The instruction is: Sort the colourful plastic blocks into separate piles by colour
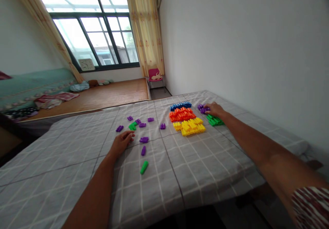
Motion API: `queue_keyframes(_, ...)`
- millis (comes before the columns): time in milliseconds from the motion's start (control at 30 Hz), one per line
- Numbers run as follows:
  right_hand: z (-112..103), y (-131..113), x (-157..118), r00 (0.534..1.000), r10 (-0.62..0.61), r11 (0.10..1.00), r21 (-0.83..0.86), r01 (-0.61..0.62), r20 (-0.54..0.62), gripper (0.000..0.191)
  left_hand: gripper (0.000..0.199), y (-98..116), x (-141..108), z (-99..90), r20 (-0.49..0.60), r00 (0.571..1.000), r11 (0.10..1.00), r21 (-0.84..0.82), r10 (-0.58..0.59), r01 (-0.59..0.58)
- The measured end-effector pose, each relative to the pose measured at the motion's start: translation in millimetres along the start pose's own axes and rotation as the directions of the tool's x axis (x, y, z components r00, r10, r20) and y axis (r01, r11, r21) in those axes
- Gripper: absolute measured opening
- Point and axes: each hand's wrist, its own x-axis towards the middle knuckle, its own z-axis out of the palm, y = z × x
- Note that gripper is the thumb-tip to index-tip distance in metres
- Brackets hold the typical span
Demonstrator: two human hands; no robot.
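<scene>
My right hand [215, 109] reaches to the far right of the table, its fingers closed on a purple building block [205, 109] at the small purple group there. Just in front of that group, partly behind my right wrist, lies a green block pile [215, 120]. My left hand [123, 141] rests on the cloth, fingers loosely bent and apart, nothing seen in them. Near it are green blocks [132, 126], a purple block pair [144, 140] and another purple block [119, 128]. Closer to me lie a purple piece [143, 151] and a green piece [144, 167].
Yellow blocks [191, 127], orange blocks [182, 115] and blue blocks [180, 106] lie in sorted piles left of my right hand. More purple blocks [162, 126] are scattered mid-table. A grey checked cloth [159, 181] covers the table. A white wall [231, 44] runs along the right.
</scene>
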Motion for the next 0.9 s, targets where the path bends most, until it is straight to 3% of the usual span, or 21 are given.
queue_keyframes(267,-4,1,-5,0.998,0.048,0.998,-0.045,-0.049,-0.037,0.031,0.050,4,-1,1.5,-0.009,1.000,1.000,-0.026,0.007,-0.007)
queue_keyframes(433,-16,-23,-4,0.992,0.032,0.999,-0.032,-0.036,-0.125,0.032,0.043,3,-2,6.3,-0.035,0.998,0.998,-0.009,0.055,-0.055)
queue_keyframes(567,-31,-84,-6,0.932,-0.222,0.968,0.055,0.247,-0.286,0.029,0.029,-1,3,8.9,-0.152,0.974,0.979,0.138,0.168,-0.148)
queue_keyframes(700,-39,-176,-27,0.821,-0.490,0.792,0.242,0.560,-0.294,0.028,0.032,-11,10,3.5,-0.329,0.906,0.914,0.385,0.265,-0.128)
queue_keyframes(833,-25,-263,-43,0.727,-0.649,0.625,0.387,0.678,-0.225,0.027,0.042,-20,10,-1.2,-0.293,0.934,0.866,0.500,0.203,-0.031)
queue_keyframes(900,-14,-298,-38,0.720,-0.668,0.598,0.437,0.671,-0.191,0.030,0.046,-21,8,-0.5,-0.249,0.957,0.848,0.530,0.146,0.009)
